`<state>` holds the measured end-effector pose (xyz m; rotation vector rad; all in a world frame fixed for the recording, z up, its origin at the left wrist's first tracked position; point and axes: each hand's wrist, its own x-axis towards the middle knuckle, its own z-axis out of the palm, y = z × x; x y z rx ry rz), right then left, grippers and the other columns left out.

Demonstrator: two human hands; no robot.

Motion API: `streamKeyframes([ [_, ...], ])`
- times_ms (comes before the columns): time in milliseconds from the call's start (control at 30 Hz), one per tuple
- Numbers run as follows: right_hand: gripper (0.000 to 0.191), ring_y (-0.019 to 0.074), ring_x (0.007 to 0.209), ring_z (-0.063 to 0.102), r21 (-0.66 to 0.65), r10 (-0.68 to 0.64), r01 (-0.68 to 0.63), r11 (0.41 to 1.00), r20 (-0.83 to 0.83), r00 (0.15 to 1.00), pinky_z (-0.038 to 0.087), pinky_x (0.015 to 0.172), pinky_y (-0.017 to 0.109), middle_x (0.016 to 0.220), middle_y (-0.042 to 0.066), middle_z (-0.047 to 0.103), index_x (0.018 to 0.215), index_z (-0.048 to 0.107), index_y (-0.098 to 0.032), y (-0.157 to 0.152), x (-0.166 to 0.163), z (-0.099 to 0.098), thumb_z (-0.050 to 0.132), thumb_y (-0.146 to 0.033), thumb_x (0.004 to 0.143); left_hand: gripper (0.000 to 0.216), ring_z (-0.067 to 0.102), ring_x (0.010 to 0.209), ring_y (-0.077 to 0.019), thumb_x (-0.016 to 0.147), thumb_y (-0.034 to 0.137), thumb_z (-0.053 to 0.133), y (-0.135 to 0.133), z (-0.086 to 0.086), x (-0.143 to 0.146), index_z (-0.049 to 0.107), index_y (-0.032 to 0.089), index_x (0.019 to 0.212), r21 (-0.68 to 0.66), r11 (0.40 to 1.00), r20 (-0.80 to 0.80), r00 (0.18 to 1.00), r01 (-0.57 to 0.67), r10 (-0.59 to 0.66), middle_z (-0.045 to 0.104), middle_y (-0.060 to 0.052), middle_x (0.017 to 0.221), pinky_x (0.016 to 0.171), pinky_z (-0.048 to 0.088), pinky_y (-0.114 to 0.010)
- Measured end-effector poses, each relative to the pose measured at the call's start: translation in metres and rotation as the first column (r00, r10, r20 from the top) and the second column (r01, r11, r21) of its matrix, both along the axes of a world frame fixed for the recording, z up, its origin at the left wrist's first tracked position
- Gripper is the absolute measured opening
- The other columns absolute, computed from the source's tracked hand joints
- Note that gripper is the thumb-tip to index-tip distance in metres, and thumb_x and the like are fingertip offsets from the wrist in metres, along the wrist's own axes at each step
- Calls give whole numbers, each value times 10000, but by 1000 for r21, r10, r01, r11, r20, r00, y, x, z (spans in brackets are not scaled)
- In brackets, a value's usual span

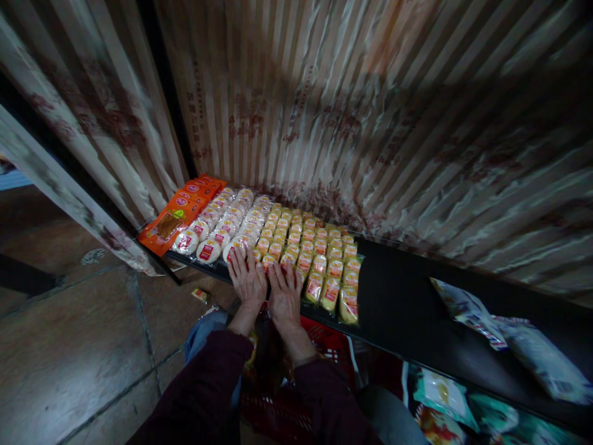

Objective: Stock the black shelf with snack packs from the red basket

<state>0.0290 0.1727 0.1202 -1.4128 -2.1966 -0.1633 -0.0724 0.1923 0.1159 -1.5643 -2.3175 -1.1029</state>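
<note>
Rows of small yellow wrapped snack packs (315,253) lie on a black shelf (398,303), with rows of white round packs (222,225) and orange packets (178,213) to their left. My left hand (248,278) lies flat, fingers stretched, on the front ends of the white and yellow rows. Right beside it, my right hand (285,290) also rests flat with fingers out against the near yellow packs. Neither hand holds anything.
A striped wall (370,111) backs the shelf. Printed bags (504,340) lie on the shelf's right end. A red basket (319,352) and more bagged goods (440,395) sit below. A tiled floor (69,334) with a small fallen packet (200,295) spreads to the left.
</note>
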Motion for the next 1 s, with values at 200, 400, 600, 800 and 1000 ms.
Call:
streamKeyframes([
  [200, 481, 297, 1428, 229, 2, -25, 25, 1000, 6, 1000, 183, 1120, 515, 1434, 104, 495, 1356, 511, -190, 0, 1, 4, 476, -127, 881, 538, 135, 1461, -292, 943, 295, 368, -1, -2, 1, 362, 122, 1453, -10, 1000, -19, 1000, 4, -4, 248, -185, 1549, 1154, 203, -525],
  [400, 515, 281, 1428, 240, 17, 3, -3, 1000, -25, 1000, 197, 1128, 499, 1446, 121, 476, 1379, 480, -185, -7, 0, 7, 488, -137, 867, 518, 156, 1454, -313, 945, 336, 388, -2, -2, 3, 436, 119, 1412, -44, 999, -32, 999, 7, -8, 283, -199, 1532, 1150, 199, -537],
  [600, 539, 261, 1454, 180, 11, -12, 13, 1000, -75, 997, 239, 1133, 497, 1479, 139, 422, 1385, 459, -157, -32, 8, 2, 447, -97, 849, 513, 144, 1460, -297, 944, 322, 392, -1, -4, 3, 423, 141, 1422, -17, 1000, 2, 1000, 23, -23, 278, -167, 1542, 1160, 178, -544],
  [800, 529, 304, 1464, 129, 29, -102, 107, 994, -127, 987, 336, 1077, 513, 1581, 165, 184, 1407, 418, -166, -52, 17, -9, 432, -99, 883, 513, 131, 1461, -304, 940, 315, 408, -2, -4, 4, 420, 154, 1426, -3, 1000, 20, 999, 26, -26, 258, -160, 1551, 1164, 165, -546],
  [1000, 458, 296, 1459, 148, 3, -127, 129, 992, -140, 982, 338, 1072, 506, 1563, 162, 245, 1371, 467, -166, -53, 13, -7, 425, -156, 916, 520, 121, 1462, -304, 947, 346, 388, -2, -6, 4, 424, 136, 1421, 17, 999, -32, 999, 27, -27, 272, -180, 1542, 1157, 181, -541],
])
